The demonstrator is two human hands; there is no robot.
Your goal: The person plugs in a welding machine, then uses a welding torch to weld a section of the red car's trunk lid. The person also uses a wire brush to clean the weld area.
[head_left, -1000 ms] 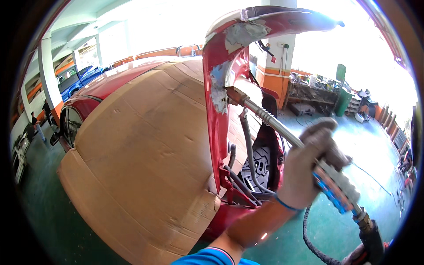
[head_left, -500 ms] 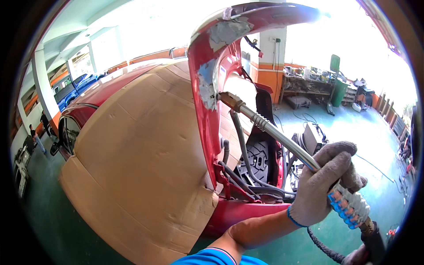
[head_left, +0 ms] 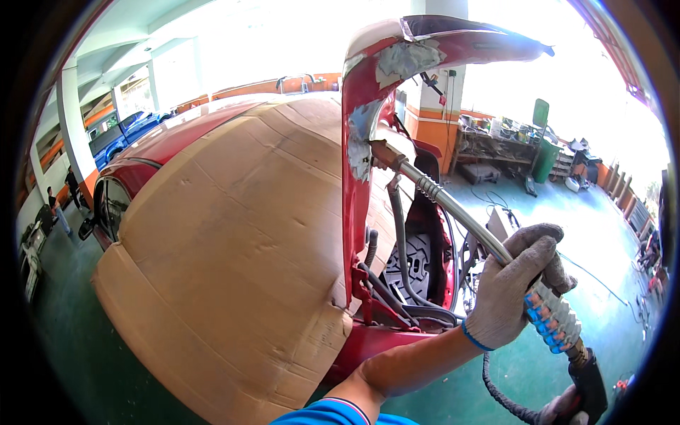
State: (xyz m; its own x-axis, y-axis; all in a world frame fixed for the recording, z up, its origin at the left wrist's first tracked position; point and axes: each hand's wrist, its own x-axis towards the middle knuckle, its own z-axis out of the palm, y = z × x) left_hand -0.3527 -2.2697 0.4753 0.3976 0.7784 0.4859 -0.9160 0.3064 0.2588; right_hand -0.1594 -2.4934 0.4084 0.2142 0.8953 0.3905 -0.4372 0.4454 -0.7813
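Note:
A long metal slide-hammer dent puller point(head_left: 471, 225) runs down to the right from the car. Its brown-grey head meets the inner side of the raised red lid point(head_left: 356, 219), beside a patch of grey bare metal and filler. My left hand point(head_left: 513, 290), in a grey knit glove, wraps round the shaft just above the ribbed blue-and-silver sliding weight point(head_left: 554, 319). At the lower right my gloved right hand point(head_left: 563, 409) is closed round the black pistol grip point(head_left: 589, 386), partly cut off by the dark picture edge. The exact contact at the tip is too small to tell.
Brown cardboard point(head_left: 227, 255) covers the red car to the left. A thick dark cable point(head_left: 506, 404) hangs below my left wrist. A cluttered workbench point(head_left: 492, 145) and a green bin point(head_left: 545, 163) stand at the back right. Two people point(head_left: 60, 209) are far left.
The raised lid has swung to the right, away from the cardboard, with the tool's head against it. Both my hands have shifted slightly left, still on the tool.

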